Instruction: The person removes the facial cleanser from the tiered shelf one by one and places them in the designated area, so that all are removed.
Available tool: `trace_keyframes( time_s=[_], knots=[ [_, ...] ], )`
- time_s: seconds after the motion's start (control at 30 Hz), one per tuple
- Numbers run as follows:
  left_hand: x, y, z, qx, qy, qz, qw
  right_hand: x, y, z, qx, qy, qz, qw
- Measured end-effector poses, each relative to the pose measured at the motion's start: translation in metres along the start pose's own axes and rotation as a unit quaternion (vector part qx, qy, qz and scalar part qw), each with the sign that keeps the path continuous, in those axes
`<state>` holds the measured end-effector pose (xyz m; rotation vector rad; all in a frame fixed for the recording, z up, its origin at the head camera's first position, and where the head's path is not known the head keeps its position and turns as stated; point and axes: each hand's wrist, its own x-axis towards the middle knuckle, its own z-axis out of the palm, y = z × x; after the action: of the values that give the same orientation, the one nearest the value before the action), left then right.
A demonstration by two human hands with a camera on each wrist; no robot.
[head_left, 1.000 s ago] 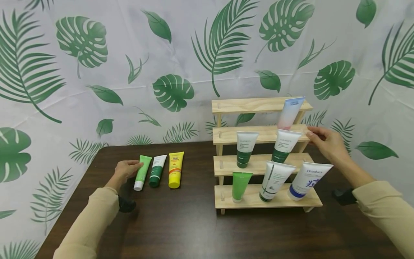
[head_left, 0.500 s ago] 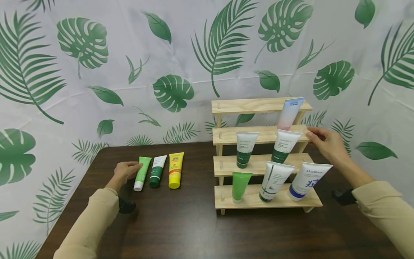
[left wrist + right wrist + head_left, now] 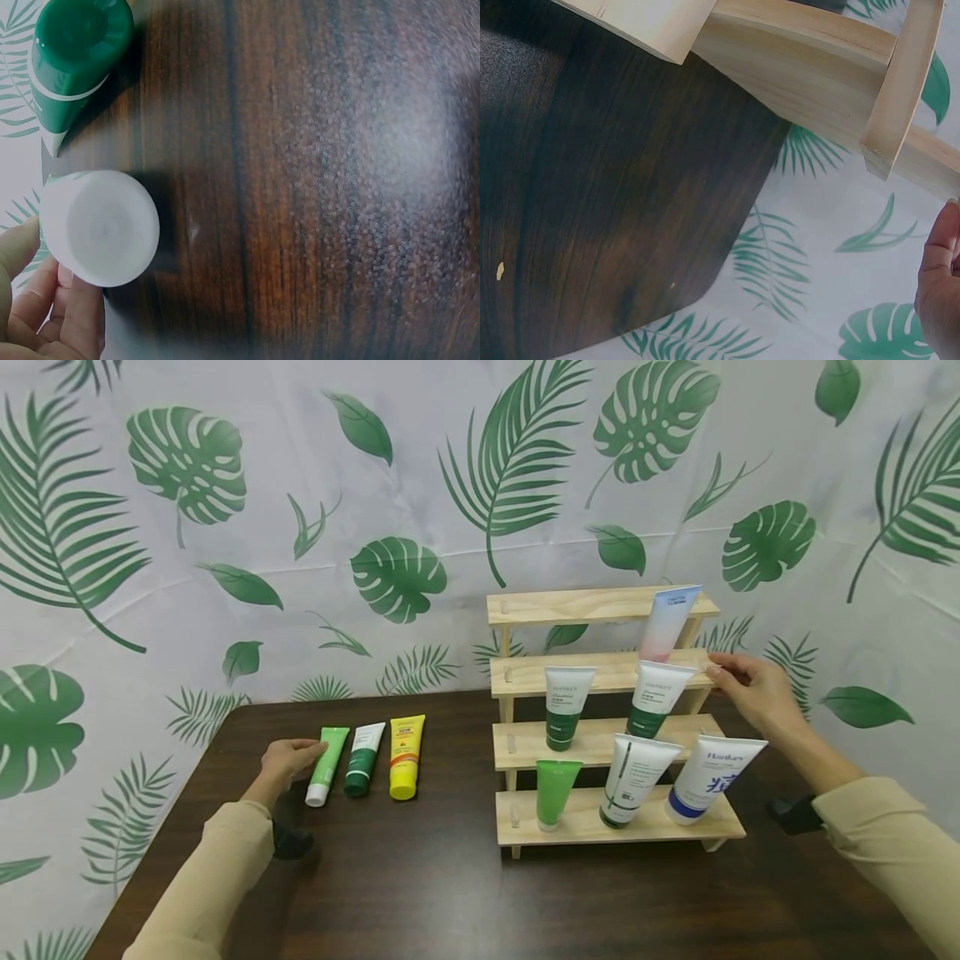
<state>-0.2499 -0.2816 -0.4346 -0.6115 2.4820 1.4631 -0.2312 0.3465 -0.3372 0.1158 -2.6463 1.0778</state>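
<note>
left hand (image 3: 287,762) pinches light-green tube (image 3: 327,766); right hand (image 3: 756,687) pinches wooden rack (image 3: 603,739); grips unchanged

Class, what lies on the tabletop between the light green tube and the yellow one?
In the head view, a white-and-green tube lies between the light green tube and the yellow tube.
</note>
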Motion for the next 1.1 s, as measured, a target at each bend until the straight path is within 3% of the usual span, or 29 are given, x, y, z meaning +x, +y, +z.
trace_keyframes(
  time_s=[0.13,0.3,0.4,0.5,0.6,0.7,0.9,1.1],
  knots=[
    [0.002,-0.001,-0.003,-0.004,0.002,0.007,1.0,0.0,-0.001,0.0,0.0,0.001,0.001,1.0],
    [-0.006,0.003,-0.002,0.01,0.023,0.025,0.9994,0.001,-0.001,0.0,0.001,0.004,0.003,1.0],
    [-0.012,0.01,-0.001,0.045,0.068,0.064,0.9946,0.001,-0.002,0.0,0.002,0.005,0.001,1.0],
    [-0.016,0.021,0.002,0.082,0.114,0.108,0.9842,0.0,-0.001,-0.001,0.001,0.004,-0.002,1.0],
    [-0.021,0.04,0.006,0.083,0.13,0.141,0.9779,0.0,-0.001,-0.001,0.002,0.003,-0.001,1.0],
    [-0.028,0.063,0.016,0.063,0.121,0.171,0.9758,0.0,-0.001,-0.001,0.002,0.004,0.001,1.0],
    [-0.048,0.109,0.045,-0.042,0.05,0.223,0.9727,0.0,0.001,-0.001,-0.005,0.007,0.005,1.0],
    [-0.075,0.153,0.071,-0.115,-0.016,0.278,0.9535,0.0,0.002,0.0,-0.003,0.008,0.004,1.0]
  ],
)
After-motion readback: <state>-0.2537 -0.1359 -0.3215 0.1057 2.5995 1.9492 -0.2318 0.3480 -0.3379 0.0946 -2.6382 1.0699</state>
